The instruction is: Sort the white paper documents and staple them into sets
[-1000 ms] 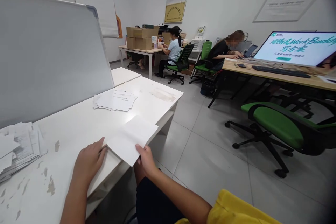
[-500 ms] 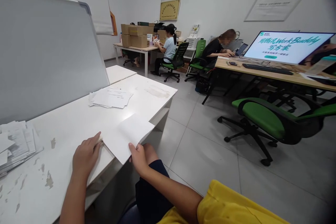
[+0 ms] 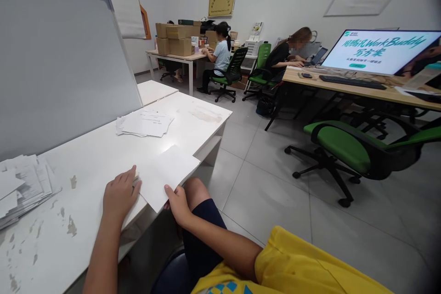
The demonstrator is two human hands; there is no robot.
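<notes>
A blank white sheet of paper (image 3: 168, 172) lies over the table's front edge, its near corner sticking out past it. My right hand (image 3: 177, 202) pinches the sheet's near edge, thumb on top and fingers beneath. To the left of the paper, my left hand (image 3: 120, 193) rests on the white table (image 3: 99, 165), thumb and forefinger close about a small pale piece (image 3: 136, 176) that I cannot make out. Beyond the sheet lies a loose pile of printed papers (image 3: 146, 124). A thicker stack of papers (image 3: 25, 188) is at the left.
A whiteboard (image 3: 65, 59) stands along the table's far side. A green office chair (image 3: 337, 147) is on the right, near a desk with a monitor (image 3: 382, 53). Other people sit at desks farther back, one beside cardboard boxes (image 3: 175, 39).
The sheet now lies flatter on the table, its right edge less raised. My left hand has shifted slightly right, closer to the sheet. My right hand keeps its pinch.
</notes>
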